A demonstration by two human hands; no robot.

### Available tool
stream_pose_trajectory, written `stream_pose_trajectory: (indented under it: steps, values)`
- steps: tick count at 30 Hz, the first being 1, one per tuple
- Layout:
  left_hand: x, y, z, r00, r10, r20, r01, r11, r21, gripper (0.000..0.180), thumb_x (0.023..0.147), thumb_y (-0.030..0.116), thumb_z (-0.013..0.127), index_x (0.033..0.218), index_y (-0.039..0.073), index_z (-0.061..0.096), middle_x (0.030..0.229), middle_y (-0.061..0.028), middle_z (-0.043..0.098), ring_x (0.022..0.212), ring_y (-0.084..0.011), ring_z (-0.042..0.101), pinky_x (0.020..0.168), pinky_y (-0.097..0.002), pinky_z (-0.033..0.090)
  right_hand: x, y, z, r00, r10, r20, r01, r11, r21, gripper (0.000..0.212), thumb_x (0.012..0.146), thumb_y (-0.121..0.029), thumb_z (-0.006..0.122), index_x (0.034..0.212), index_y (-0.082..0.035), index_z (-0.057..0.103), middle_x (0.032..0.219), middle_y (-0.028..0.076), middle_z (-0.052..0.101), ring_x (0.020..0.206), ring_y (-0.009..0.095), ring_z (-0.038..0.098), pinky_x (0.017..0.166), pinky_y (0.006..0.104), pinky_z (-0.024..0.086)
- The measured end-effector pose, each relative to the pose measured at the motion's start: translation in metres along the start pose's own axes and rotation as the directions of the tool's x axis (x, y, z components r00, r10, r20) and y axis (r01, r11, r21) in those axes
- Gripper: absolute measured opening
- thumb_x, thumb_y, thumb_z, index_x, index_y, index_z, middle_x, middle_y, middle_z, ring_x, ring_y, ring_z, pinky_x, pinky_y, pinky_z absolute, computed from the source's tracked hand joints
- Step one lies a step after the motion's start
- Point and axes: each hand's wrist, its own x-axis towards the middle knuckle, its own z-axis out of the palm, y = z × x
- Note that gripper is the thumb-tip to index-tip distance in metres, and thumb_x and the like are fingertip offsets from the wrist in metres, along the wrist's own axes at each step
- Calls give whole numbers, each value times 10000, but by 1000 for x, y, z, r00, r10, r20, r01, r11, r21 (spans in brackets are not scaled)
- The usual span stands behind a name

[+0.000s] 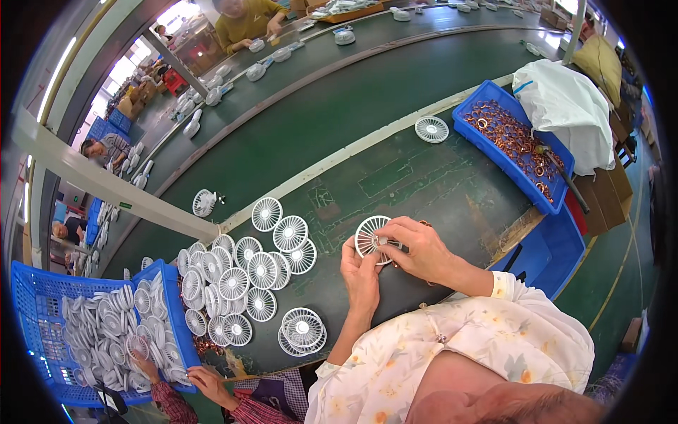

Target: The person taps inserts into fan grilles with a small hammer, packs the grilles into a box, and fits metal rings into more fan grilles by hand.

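Over the near middle of the dark green table [395,187], my left hand [361,274] grips the rim of a round white fan grille [367,230], thumb and fingers closed on its lower left. My right hand [422,251] covers the grille's right side, its thumb and fingertips pinched together at the hub. What lies between those fingertips is hidden. Small copper-coloured bits peek out beside the right hand. To the left lie many loose white grilles [262,271], some overlapping, and a short stack of grilles [302,331] sits near the front edge.
At far right a blue tray [472,138] holds many copper-coloured rings, beside a white sack [565,106]. A blue crate [176,311] of grilles stands left, where a co-worker's hands [205,381] reach. Beyond runs a green conveyor [296,134] carrying white handheld fans. A single grille [431,129] lies farther back.
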Motion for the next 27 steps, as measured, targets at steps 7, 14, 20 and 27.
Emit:
stream_pose_trajectory:
  steps: [7, 14, 20, 27]
  values:
    - [-2, -14, -7, 998, 17, 60, -18, 999, 29, 411, 942, -69, 528, 1351, -27, 513, 1207, -93, 667, 1048, -144, 680, 869, -283, 582, -4, 5, 0, 998, 50, 48, -45, 994, -104, 236, 839, -119, 789, 1069, -90, 742, 1025, 105, 693, 886, 298, 700, 786, 390, 564]
    - [-8, 5, -15, 971, -144, 191, 142, 990, 24, 393, 941, -40, 560, 1333, -62, 565, 1159, -101, 700, 987, -143, 700, 858, -280, 587, -2, 24, -19, 944, -273, 186, 279, 960, -4, 157, 845, -120, 783, 985, -52, 761, 1000, 76, 683, 946, 270, 666, 817, 404, 553]
    - [-8, -3, -5, 969, -127, 213, 103, 988, 119, 374, 993, 57, 659, 1338, -63, 576, 1196, -116, 704, 1004, -136, 704, 856, -279, 592, 0, 28, -35, 955, -182, 234, 152, 978, 141, 198, 801, -165, 838, 966, -74, 776, 1093, 65, 650, 1003, 258, 631, 862, 374, 535]
    - [-2, -1, 9, 959, -36, 280, -20, 981, 195, 337, 1001, 52, 665, 1308, -63, 588, 1171, -104, 717, 1015, -121, 694, 881, -268, 572, -25, 31, -19, 840, 406, 360, -529, 462, 712, 429, 975, -217, 736, 1330, -31, 581, 1168, 34, 622, 1022, 112, 662, 835, 261, 588]
